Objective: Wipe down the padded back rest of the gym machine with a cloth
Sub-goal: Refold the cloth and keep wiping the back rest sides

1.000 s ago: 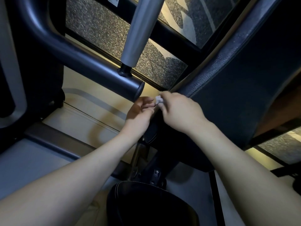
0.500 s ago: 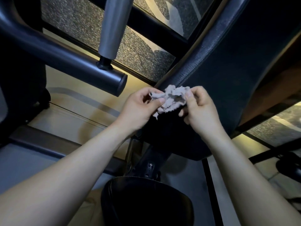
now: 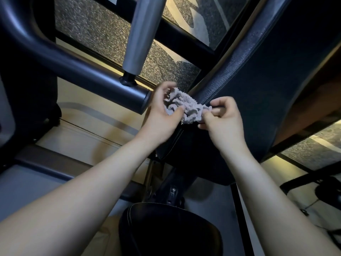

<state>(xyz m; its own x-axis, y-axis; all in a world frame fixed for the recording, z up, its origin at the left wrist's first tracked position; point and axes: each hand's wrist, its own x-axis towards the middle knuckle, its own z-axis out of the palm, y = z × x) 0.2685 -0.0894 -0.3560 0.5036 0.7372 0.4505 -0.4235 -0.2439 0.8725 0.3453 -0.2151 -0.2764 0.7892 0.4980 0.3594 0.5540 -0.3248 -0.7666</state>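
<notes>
A small crumpled grey terry cloth [image 3: 186, 107] hangs between both hands in the centre of the view. My left hand [image 3: 162, 115] holds its left side with curled fingers and the thumb across it. My right hand [image 3: 222, 120] pinches its right edge. Just behind the cloth runs the dark padded back rest [image 3: 273, 85], slanting from the upper right down to the middle; the cloth lies at its stitched left edge.
A thick dark frame tube [image 3: 77, 76] ends just left of my left hand. A silver cylinder [image 3: 142, 34] hangs above it. The black padded seat [image 3: 169, 230] sits below between my forearms. Speckled floor and pale boards lie beyond.
The cloth went from a small wad hidden between my hands to spread open between them. Both hands have drawn a little apart and the view has shifted slightly.
</notes>
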